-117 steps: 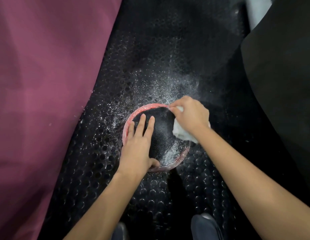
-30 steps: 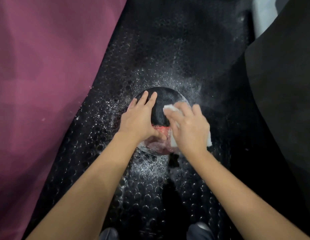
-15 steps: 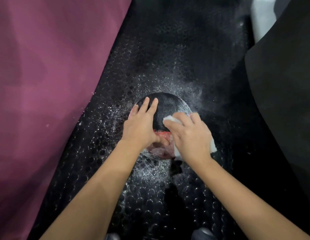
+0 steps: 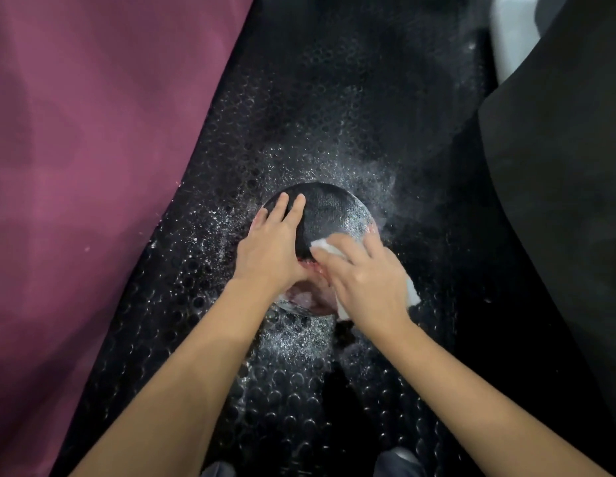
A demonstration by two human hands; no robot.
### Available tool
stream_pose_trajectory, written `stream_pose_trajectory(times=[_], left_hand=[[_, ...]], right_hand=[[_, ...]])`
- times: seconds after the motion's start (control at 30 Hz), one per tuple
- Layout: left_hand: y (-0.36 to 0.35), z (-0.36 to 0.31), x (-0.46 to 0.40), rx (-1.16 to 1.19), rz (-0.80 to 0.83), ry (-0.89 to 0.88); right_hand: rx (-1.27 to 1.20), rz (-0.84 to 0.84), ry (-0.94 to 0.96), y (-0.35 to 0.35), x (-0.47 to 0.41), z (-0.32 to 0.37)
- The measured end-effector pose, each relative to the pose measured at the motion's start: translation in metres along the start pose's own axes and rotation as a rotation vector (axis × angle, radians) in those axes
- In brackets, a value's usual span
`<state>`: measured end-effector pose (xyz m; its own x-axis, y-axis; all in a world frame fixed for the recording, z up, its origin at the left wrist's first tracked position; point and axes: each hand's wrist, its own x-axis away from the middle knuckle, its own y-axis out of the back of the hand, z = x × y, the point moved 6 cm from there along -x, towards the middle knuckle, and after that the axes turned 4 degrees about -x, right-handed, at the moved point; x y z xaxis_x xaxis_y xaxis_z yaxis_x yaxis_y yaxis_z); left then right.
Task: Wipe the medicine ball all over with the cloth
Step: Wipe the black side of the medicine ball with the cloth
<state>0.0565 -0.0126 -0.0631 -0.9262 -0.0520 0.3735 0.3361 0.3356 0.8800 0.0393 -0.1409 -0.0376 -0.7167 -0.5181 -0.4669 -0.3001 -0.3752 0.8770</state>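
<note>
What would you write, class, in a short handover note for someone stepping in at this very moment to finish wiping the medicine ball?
Left hand: flat on the medicine ball, fingers straight, steadying it on the studded black mat.
Right hand: presses the white cloth onto the ball's near right side; cloth edges show beyond the fingers and behind the wrist.
Done: cannot tell how much is wiped; the black top panel faces up, and white specks lie on the mat around the ball.
Left: work round the reddish near panel, then turn the ball to reach the underside, which is hidden.
</note>
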Motion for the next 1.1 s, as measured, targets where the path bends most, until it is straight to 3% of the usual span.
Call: stream_pose_trajectory(times=[0.17, 0.33, 0.53, 0.73, 0.9, 1.03, 1.1], left_hand=[[-0.001, -0.008, 0.003, -0.015, 0.025, -0.007], [-0.001, 0.001, 0.005, 0.022, 0.010, 0.000], [-0.001, -0.011, 0.007, -0.050, 0.034, -0.027], [0.008, -0.005, 0.003, 0.007, 0.019, -0.005], [0.001, -0.003, 0.014, 0.043, 0.028, -0.004], [-0.003, -0.005, 0.020, 0.021, 0.000, -0.005], [-0.001, -0.004, 0.017, 0.053, 0.009, 0.029]], right_hand=[[-0.011, -0.050, -0.171, 0.006, -0.018, -0.017], [-0.029, 0.008, -0.003, 0.004, 0.005, -0.004], [-0.151, 0.025, -0.394, 0.006, -0.033, -0.039], [-0.172, 0.019, -0.356, 0.009, -0.026, -0.028], [-0.116, 0.110, -0.244, 0.012, -0.018, -0.019], [-0.155, 0.234, -0.402, 0.001, -0.045, -0.036], [-0.105, 0.230, -0.367, 0.004, -0.043, -0.027]])
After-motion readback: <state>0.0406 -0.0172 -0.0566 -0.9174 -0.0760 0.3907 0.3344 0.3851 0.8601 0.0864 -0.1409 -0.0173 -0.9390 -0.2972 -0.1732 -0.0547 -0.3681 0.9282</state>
